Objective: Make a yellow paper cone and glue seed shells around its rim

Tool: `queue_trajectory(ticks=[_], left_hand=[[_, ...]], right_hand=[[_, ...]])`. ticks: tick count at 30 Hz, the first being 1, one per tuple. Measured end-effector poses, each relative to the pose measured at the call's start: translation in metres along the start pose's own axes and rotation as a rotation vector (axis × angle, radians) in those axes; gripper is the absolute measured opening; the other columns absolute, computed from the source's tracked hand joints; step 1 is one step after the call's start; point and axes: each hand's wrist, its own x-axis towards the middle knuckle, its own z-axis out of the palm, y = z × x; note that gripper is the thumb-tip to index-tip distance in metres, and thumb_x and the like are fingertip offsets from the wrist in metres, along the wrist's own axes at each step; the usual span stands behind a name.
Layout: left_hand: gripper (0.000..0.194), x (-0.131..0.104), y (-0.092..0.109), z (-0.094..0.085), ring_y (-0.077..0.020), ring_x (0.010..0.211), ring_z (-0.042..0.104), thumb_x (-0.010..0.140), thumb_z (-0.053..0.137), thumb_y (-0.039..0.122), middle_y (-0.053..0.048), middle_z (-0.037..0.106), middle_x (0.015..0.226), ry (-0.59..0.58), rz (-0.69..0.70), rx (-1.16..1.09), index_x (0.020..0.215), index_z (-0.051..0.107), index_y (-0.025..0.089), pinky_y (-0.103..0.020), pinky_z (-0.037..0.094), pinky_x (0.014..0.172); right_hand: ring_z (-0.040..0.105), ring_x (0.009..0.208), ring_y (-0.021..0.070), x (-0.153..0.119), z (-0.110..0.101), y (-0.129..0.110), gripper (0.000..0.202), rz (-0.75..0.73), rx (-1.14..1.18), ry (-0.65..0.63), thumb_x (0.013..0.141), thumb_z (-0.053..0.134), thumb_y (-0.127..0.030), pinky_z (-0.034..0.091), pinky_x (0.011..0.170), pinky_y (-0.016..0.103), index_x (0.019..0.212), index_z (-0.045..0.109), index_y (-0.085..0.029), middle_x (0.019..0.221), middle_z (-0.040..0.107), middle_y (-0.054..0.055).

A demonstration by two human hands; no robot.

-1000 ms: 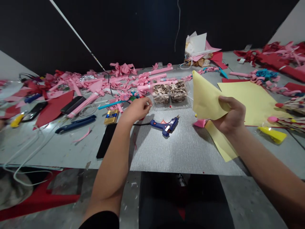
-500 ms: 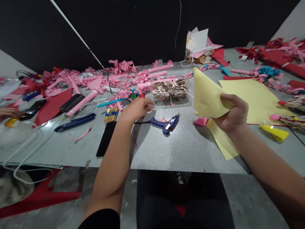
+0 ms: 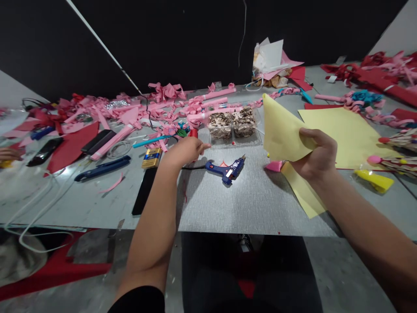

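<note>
My left hand (image 3: 187, 152) is over the left-centre of the table, fingers curled and one fingertip pointing right. A red object (image 3: 193, 133) shows just beyond it; what the fingers hold is hidden. My right hand (image 3: 317, 152) pinches a folded pale yellow sheet (image 3: 283, 130), thumb on top. Between the hands lies a blue glue gun (image 3: 226, 169), its nozzle pointing up and right. Behind it, a clear tray (image 3: 260, 138) holds brown-and-white patterned pieces (image 3: 243, 122). A pink-tipped item (image 3: 273, 166) and a yellow strip (image 3: 304, 195) lie under the right hand.
Pink and red paper scraps (image 3: 169, 92) line the back. A black phone (image 3: 143, 193), a gold-blue pack (image 3: 151, 158) and a dark blue cutter (image 3: 102, 168) lie to the left. Large yellow sheet (image 3: 342, 130) at right. Another person's hand (image 3: 9, 154) is at the far left edge.
My left hand has moved slightly down, and its fingers have drawn closer together. The other person's hand has moved left, away from the black object. My right hand still holds the yellow sheet.
</note>
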Motion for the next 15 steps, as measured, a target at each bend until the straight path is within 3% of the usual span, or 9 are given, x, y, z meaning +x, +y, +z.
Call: queue_trajectory(ticks=[5,8,12,15], left_hand=[[0.072,-0.0012,0.0011,-0.0013,-0.0257,0.059,0.056,0.106,0.06,0.072,-0.009,0.059,0.052,0.068,-0.01,0.042,0.052,0.056,0.025,-0.038,0.036,0.067],[0.071,-0.0037,0.0023,-0.0032,-0.0236,0.057,0.057,0.102,0.065,0.074,-0.008,0.063,0.054,0.071,0.006,-0.004,0.052,0.058,0.025,-0.038,0.037,0.064],[0.055,-0.0035,0.0016,-0.0024,-0.0207,0.056,0.057,0.095,0.08,0.056,-0.005,0.066,0.056,0.029,0.048,-0.054,0.054,0.062,0.024,-0.037,0.04,0.064],[0.029,-0.0014,-0.0006,-0.0001,-0.023,0.067,0.068,0.093,0.079,0.033,-0.006,0.077,0.068,0.017,0.074,-0.109,0.065,0.077,0.023,-0.036,0.048,0.073]], right_hand=[[0.078,0.103,0.0392,-0.0006,0.0013,-0.0015,0.027,-0.006,-0.006,-0.005,0.066,0.082,-0.032,0.068,0.084,0.056,0.091,0.077,-0.025,0.091,0.081,0.009],[0.078,0.101,0.0385,-0.0017,0.0022,-0.0017,0.03,0.0,-0.006,0.0,0.065,0.083,-0.033,0.068,0.084,0.057,0.093,0.077,-0.025,0.093,0.081,0.008],[0.078,0.099,0.0364,-0.0027,0.0027,-0.0012,0.027,0.004,0.009,0.002,0.066,0.084,-0.032,0.068,0.088,0.056,0.091,0.077,-0.024,0.094,0.081,0.007],[0.078,0.102,0.0378,-0.0024,0.0019,-0.001,0.026,0.006,0.008,-0.016,0.067,0.083,-0.032,0.069,0.088,0.056,0.091,0.078,-0.024,0.09,0.081,0.007]])
